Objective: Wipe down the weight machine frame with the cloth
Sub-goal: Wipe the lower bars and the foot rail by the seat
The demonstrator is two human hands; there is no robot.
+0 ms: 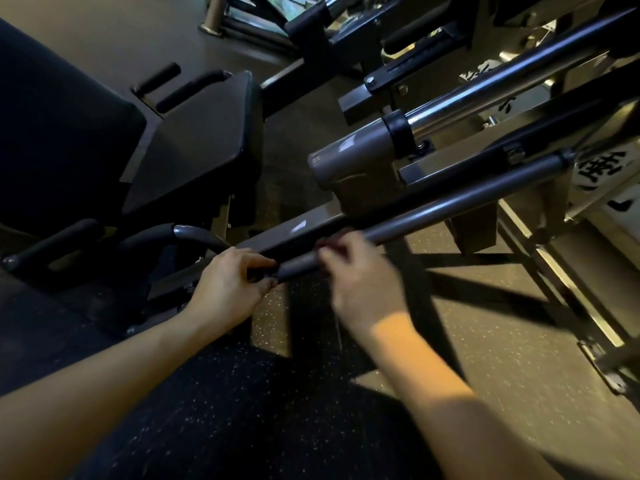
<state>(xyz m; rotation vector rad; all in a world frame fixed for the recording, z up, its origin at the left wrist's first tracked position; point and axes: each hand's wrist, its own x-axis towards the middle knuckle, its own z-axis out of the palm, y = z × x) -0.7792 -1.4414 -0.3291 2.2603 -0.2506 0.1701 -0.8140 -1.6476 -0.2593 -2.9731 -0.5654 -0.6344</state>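
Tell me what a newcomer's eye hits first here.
Both hands meet at frame centre on the slanted grey bar. The left hand curls round its lower end, and the right hand, motion-blurred, sits on it just up the bar. Next come the black seat pad at upper left and the shiny chrome rail running to the upper right.
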